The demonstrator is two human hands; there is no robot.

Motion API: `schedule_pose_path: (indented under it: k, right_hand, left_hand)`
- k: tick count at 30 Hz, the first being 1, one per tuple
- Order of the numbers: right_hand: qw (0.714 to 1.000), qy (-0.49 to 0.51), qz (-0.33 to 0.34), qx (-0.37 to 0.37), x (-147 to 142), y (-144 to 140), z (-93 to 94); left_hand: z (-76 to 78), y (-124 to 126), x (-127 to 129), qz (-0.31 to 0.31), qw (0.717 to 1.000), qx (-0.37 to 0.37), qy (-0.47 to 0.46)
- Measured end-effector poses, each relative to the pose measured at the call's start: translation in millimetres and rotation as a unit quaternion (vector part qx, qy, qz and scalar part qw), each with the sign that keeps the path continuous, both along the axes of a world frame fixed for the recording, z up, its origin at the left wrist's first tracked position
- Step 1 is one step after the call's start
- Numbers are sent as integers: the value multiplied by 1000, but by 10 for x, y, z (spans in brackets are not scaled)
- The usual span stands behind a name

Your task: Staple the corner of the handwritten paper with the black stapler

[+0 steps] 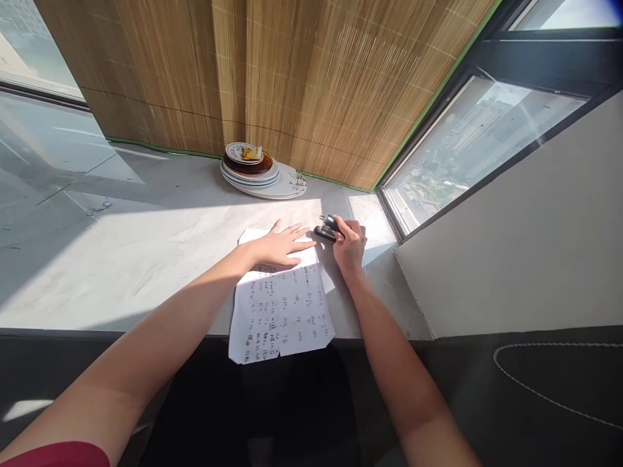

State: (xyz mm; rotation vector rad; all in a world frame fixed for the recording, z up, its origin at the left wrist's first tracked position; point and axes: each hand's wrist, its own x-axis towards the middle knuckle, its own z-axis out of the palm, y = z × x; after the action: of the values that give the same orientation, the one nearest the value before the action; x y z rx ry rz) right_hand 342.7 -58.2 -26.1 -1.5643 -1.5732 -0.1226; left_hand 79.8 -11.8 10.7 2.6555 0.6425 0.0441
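- Left hand (282,248): not grasping, spread flat on a white, handwritten paper sheet (285,308)
- Right hand (349,241): gripping a small black stapler (331,224) just beyond the sheet's upper right edge
- Progress: sheet laid out, stapler in hand; cannot tell whether any staple is in, or what remains
- Sheet on pale grey bench (170,259), near end overhanging
- Beyond: stacked white and brown plates (257,183)
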Motion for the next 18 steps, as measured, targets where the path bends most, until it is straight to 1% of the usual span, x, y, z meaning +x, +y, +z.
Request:
schedule_pose_path:
  k: [3, 8, 10, 14, 16, 18]
  right_hand:
    - [1000, 21, 8, 11, 35, 32, -12]
    - [1000, 23, 7, -10, 64, 48, -16]
    - [1000, 23, 1, -7, 68, 50, -11]
    - [1000, 23, -11, -15, 63, 65, 12]
    - [999, 26, -25, -24, 57, 76, 26]
    - [998, 35, -47, -33, 53, 85, 37]
  left_hand:
    - [2, 10, 0, 3, 1000, 0, 3]
    - [17, 10, -10, -3, 1000, 1, -4]
    - [3, 25, -17, -4, 1000, -6, -9]
    - [-119, 112, -43, 1, 998, -8, -69]
    - [-200, 161, -62, -1, 994, 1, -106]
    - [-253, 190, -77, 0, 993, 6, -120]
